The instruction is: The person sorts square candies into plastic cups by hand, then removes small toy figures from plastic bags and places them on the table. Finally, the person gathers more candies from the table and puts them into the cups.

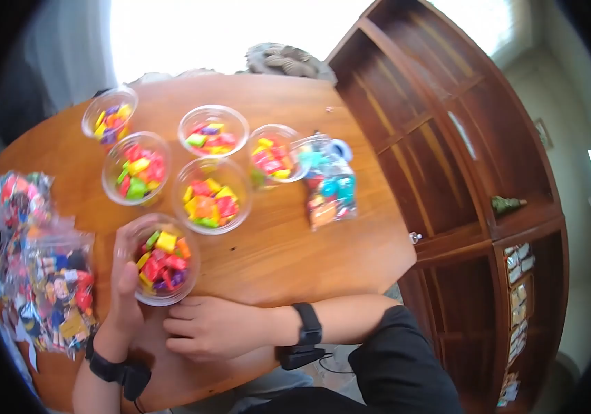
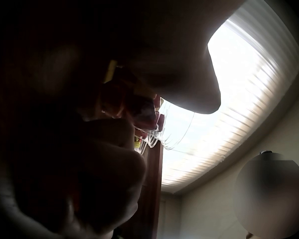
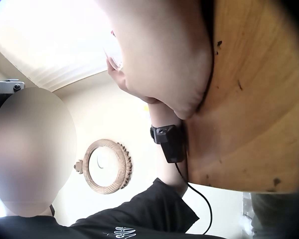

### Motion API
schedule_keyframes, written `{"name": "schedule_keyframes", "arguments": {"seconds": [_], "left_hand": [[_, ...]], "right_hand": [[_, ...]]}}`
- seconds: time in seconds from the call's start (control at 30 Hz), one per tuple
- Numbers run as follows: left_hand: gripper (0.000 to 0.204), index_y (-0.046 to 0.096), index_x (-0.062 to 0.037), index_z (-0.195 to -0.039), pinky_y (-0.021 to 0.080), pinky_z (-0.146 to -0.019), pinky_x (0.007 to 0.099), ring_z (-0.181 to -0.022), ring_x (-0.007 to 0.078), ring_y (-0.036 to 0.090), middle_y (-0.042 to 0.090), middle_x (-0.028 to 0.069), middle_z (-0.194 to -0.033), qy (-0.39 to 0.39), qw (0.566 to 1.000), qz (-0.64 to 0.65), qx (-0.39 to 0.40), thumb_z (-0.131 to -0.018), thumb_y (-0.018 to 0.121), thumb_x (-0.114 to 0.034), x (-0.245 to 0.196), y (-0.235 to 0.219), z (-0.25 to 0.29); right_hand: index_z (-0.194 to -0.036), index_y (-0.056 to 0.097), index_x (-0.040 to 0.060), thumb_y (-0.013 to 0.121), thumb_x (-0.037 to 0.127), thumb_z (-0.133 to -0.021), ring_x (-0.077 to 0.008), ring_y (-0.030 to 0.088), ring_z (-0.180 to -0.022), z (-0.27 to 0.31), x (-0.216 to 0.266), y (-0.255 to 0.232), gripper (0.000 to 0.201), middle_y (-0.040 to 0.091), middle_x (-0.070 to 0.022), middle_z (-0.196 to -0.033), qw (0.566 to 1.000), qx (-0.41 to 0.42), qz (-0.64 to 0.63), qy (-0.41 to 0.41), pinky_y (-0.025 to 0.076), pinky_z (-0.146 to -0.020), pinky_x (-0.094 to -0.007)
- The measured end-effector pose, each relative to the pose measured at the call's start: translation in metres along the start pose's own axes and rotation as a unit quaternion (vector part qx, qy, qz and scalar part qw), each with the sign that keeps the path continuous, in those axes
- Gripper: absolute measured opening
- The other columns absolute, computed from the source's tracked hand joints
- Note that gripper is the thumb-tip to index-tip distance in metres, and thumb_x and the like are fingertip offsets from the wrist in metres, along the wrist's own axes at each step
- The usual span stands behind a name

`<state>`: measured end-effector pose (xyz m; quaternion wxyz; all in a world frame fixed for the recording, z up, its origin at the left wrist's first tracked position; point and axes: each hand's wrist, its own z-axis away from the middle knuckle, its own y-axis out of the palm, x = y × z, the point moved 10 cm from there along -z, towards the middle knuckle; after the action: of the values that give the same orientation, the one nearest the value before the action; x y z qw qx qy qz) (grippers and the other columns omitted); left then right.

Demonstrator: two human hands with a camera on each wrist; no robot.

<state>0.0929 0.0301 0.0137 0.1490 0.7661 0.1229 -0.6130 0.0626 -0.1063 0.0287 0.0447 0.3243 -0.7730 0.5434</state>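
My left hand (image 1: pixel 127 283) curves round the left side of a clear plastic cup (image 1: pixel 195 276) near the front of the table, thumb along its wall. Inside lie small bright pieces (image 1: pixel 164 262) in red, yellow, green, orange and purple, which look like wrapped candies. My right hand (image 1: pixel 209 328) rests on the table just in front of this cup, fingers loosely curled and holding nothing. In the left wrist view the left hand (image 2: pixel 189 84) is dark, with reddish pieces (image 2: pixel 144 112) showing beside it. The right hand (image 3: pixel 159 55) lies against the wood in the right wrist view.
Several similar cups of coloured pieces, one nearest the middle (image 1: pixel 246 207), stand further back on the wooden table (image 1: pixel 295 262). Bags of small mixed items (image 1: pixel 61 290) lie at left. Another clear bag (image 1: pixel 330 193) sits at right. A wooden shelf unit (image 1: pixel 440 172) stands beyond the right edge.
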Motion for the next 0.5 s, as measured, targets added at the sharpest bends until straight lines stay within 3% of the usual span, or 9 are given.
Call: {"name": "schedule_keyframes", "arguments": {"seconds": [0.03,0.17,0.23,0.37,0.5], "left_hand": [[0.084,0.046,0.0029,-0.152,0.043,-0.123,0.0406,-0.140,0.0241,0.058,0.059,0.0165,-0.147,0.000,1.000,0.014,0.012,-0.106,0.047,-0.067,0.003,0.002,0.001],[0.080,0.045,0.0015,-0.154,0.041,-0.124,0.0397,-0.143,0.0237,0.054,0.056,0.0156,-0.150,-0.010,1.000,-0.012,-0.001,-0.107,0.045,-0.063,-0.006,0.002,0.002],[0.078,0.044,0.0011,-0.154,0.041,-0.124,0.0396,-0.143,0.0236,0.054,0.056,0.0156,-0.150,-0.004,1.000,-0.012,0.001,-0.108,0.045,-0.062,-0.009,0.002,0.003],[0.073,0.043,0.0005,-0.155,0.041,-0.124,0.0394,-0.143,0.0234,0.054,0.056,0.0151,-0.151,0.011,1.000,0.010,0.005,-0.110,0.045,-0.057,-0.005,0.004,0.002],[0.072,0.044,0.0007,-0.156,0.039,-0.126,0.0395,-0.145,0.0235,0.054,0.056,0.0151,-0.152,0.029,0.999,0.015,0.010,-0.112,0.042,-0.056,-0.009,0.004,0.001]], "right_hand": [[-0.097,0.062,0.0073,0.075,0.027,-0.087,-0.0281,0.064,-0.094,0.000,0.002,-0.004,0.026,0.061,-0.0104,-0.099,0.999,-0.019,0.028,-0.016,0.053,-0.084,-0.0422],[-0.101,0.062,0.0073,0.073,0.025,-0.089,-0.0260,0.065,-0.091,0.003,0.000,-0.003,0.024,0.059,-0.0088,-0.102,0.998,-0.002,0.059,0.002,0.057,-0.073,-0.0389],[-0.101,0.062,0.0069,0.073,0.024,-0.092,-0.0236,0.066,-0.088,0.005,0.000,-0.006,0.022,0.061,-0.0092,-0.105,0.996,-0.011,0.082,0.013,0.056,-0.062,-0.0363],[-0.099,0.063,0.0070,0.073,0.023,-0.093,-0.0237,0.066,-0.088,0.006,-0.002,-0.009,0.021,0.064,-0.0090,-0.105,0.996,-0.014,0.090,0.012,0.056,-0.062,-0.0363],[-0.093,0.062,0.0070,0.075,0.021,-0.098,-0.0251,0.066,-0.076,0.009,0.004,-0.013,0.020,0.061,-0.0063,-0.084,0.995,-0.071,0.062,-0.030,0.055,-0.057,-0.0381]]}}
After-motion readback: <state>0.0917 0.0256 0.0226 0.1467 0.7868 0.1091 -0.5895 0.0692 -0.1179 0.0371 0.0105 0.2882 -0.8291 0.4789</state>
